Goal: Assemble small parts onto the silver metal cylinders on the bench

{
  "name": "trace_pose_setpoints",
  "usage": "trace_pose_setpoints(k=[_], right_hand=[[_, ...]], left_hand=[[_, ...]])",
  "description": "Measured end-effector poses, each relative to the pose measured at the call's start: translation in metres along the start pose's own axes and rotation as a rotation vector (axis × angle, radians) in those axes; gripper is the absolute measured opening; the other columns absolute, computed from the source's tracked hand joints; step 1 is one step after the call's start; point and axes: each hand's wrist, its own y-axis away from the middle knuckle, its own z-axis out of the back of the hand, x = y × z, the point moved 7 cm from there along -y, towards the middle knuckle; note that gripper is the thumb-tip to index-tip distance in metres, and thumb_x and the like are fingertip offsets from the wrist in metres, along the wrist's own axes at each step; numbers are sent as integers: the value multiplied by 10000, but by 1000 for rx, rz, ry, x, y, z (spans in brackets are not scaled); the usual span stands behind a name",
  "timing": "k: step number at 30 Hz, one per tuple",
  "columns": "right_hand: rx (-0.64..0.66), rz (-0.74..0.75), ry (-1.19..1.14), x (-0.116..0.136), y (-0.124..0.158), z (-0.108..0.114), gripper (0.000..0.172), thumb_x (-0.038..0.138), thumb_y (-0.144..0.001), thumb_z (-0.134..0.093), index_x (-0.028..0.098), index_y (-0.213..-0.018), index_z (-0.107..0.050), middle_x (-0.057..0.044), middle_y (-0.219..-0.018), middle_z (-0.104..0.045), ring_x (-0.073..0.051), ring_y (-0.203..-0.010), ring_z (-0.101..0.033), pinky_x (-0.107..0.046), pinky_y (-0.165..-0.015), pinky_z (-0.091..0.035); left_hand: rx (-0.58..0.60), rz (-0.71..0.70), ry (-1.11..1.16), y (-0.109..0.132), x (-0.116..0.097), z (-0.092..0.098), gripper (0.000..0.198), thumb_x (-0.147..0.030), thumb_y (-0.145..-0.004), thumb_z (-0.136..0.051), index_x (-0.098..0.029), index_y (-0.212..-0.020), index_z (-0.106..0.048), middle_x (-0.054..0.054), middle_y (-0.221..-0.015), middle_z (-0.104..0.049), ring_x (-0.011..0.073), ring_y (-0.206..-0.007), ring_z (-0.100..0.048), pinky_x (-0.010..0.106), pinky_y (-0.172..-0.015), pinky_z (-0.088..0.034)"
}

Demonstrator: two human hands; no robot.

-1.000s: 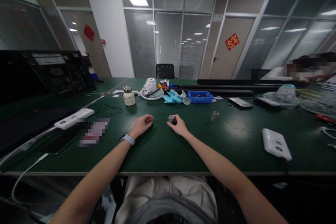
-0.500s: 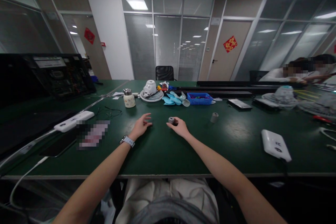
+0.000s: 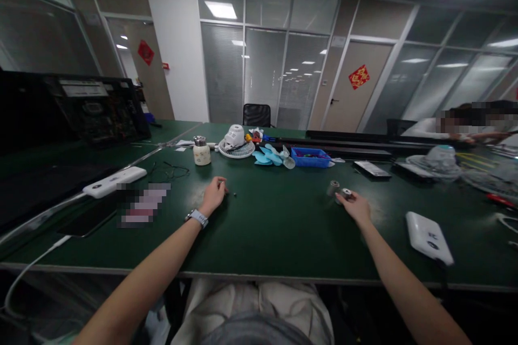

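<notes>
On the right of the green table, my right hand (image 3: 356, 207) has its thumb and fingers closed around a small grey metal cylinder (image 3: 346, 193) with a dark centre on top. Just to its left stands a similar metal cylinder (image 3: 333, 187); whether the two touch is hard to see. My left hand (image 3: 214, 197), with a watch on its wrist, is low over the table with fingers curled in toward the thumb. Anything between those fingertips is hidden. A tiny dark piece (image 3: 234, 194) lies on the table to the right of them.
Along the back are a cream bottle (image 3: 201, 152), a white fan part (image 3: 236, 143), blue fan blades (image 3: 269, 155) and a blue tray (image 3: 311, 157). A white power bank (image 3: 429, 237) lies right, a white power strip (image 3: 115, 181) left. People sit far right.
My right hand has carried its cylinder from the middle to the right, beside the other one. My left fingers have curled inward. The tiny piece near them now shows.
</notes>
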Motion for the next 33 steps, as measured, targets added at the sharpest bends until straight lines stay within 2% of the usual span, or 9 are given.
trace_pose_setpoints(k=[4,7,9,12,15,19,23,28,33], right_hand=[[-35,-16,44,5,6,11,571,421,-656,-688,113,-1128,-602,-153,-1002,-662,-278,-895,-615,-378,-774,-474],[-334,200,55,49,32,30,733,412,-664,-681,107,-1298,-472,-187,-1176,-570,-311,-1082,-520,-430,-897,-410],[-332,425,21,92,56,20,580,432,-752,-604,145,-1251,-533,-155,-1138,-584,-284,-1064,-520,-416,-912,-394],[222,660,-86,159,94,-52,384,460,-834,-523,192,-1065,-672,-74,-894,-654,-188,-783,-589,-308,-735,-453],[631,632,-121,204,133,-130,412,508,-807,-575,216,-1076,-686,-26,-764,-668,-151,-664,-592,-255,-610,-439],[672,629,-40,242,161,-190,420,562,-759,-622,275,-1053,-709,-3,-747,-685,-145,-663,-601,-241,-591,-419],[594,637,48,257,170,-212,392,610,-765,-586,324,-988,-733,0,-760,-688,-154,-681,-603,-244,-589,-411],[554,698,46,257,170,-195,318,536,-821,-564,311,-961,-739,-13,-793,-668,-150,-709,-594,-239,-585,-400],[344,865,27,217,122,-98,280,474,-864,-535,286,-941,-728,-22,-877,-660,-142,-730,-587,-272,-689,-426]], left_hand=[[14,3,-7,1,0,0,270,-264,-871,-383,-174,-1071,-541,30,-725,-685,158,-682,-642,255,-658,-440],[9,9,-9,1,-1,1,270,-265,-864,-385,-173,-1064,-542,34,-741,-690,160,-685,-640,257,-659,-436],[4,19,-13,1,-1,1,268,-253,-859,-385,-174,-1059,-544,37,-751,-692,161,-684,-638,260,-661,-436],[-4,33,-18,2,-1,2,268,-236,-852,-383,-177,-1055,-549,41,-766,-694,163,-684,-635,264,-665,-439],[-15,37,-8,3,0,4,278,-224,-847,-382,-173,-1064,-548,47,-783,-694,161,-689,-636,261,-671,-441],[-15,27,-20,2,1,4,288,-198,-825,-399,-168,-1066,-553,42,-770,-691,159,-663,-632,256,-658,-438],[-5,7,-43,0,2,1,295,-179,-808,-414,-167,-1063,-562,41,-767,-693,161,-659,-624,253,-646,-431],[8,11,-53,1,0,0,302,-170,-807,-415,-171,-1070,-562,37,-780,-697,156,-652,-618,250,-645,-422],[29,11,-46,1,-1,-1,285,-173,-811,-416,-171,-1055,-564,36,-773,-695,156,-693,-624,245,-658,-413]])
